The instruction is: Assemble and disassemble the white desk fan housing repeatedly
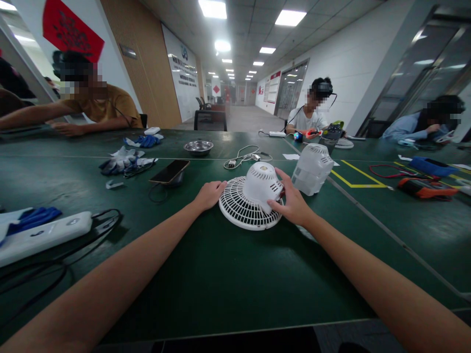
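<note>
A round white fan grille [236,205] lies on the green table in front of me, its slotted motor housing [257,182] facing up. At the grille's left rim, my left hand [209,195] is closed, fingertips pressed on the edge. My right hand [294,202] grips the right side of the motor housing, thumb in front and fingers behind. Just beyond the right hand stands a translucent white plastic housing [313,169], apart from the grille. A coiled white cable [241,159] with a plug rests behind the grille.
To the left lie a phone [172,171], gloves [123,161], a white power strip [47,235] and black cables. A steel bowl [198,147] sits further back. On the right are an orange multimeter [427,188] and yellow tape lines [364,185]. Several people sit around the table.
</note>
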Demonstrator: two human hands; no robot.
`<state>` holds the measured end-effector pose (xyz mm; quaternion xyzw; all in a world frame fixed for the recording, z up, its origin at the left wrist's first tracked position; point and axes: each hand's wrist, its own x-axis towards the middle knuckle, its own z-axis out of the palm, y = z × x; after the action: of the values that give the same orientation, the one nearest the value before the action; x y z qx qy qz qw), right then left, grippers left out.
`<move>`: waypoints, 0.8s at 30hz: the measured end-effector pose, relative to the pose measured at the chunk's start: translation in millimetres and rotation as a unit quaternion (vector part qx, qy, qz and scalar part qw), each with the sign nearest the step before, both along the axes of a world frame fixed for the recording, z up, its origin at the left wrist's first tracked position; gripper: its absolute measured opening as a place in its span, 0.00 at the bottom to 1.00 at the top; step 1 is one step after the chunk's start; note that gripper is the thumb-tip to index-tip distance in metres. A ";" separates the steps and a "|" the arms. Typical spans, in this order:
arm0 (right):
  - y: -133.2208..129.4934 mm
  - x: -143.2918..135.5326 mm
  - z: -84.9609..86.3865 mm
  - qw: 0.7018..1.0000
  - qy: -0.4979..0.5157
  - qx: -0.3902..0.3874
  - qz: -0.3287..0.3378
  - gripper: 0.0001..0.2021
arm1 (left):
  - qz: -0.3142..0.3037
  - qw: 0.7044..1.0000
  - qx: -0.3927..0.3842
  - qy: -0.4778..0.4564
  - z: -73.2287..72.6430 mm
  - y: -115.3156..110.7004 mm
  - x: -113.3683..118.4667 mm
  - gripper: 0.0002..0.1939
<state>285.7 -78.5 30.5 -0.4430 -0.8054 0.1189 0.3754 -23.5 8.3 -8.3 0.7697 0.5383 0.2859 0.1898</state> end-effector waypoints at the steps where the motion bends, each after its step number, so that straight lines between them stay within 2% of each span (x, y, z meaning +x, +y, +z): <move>1: -0.1 -0.1 0.1 1.000 0.000 -0.002 0.000 0.47 | 0.001 1.000 0.000 0.001 -0.1 0.2 0.0 0.28; 24: -0.5 -1.0 1.3 1.000 0.000 -0.008 -0.004 0.47 | -0.004 1.000 -0.002 0.000 -1.5 1.6 -0.8 0.28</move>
<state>284.7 -78.9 31.8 -0.4492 -0.8027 0.1240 0.3721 -24.3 9.9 -9.8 0.7715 0.5357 0.2842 0.1925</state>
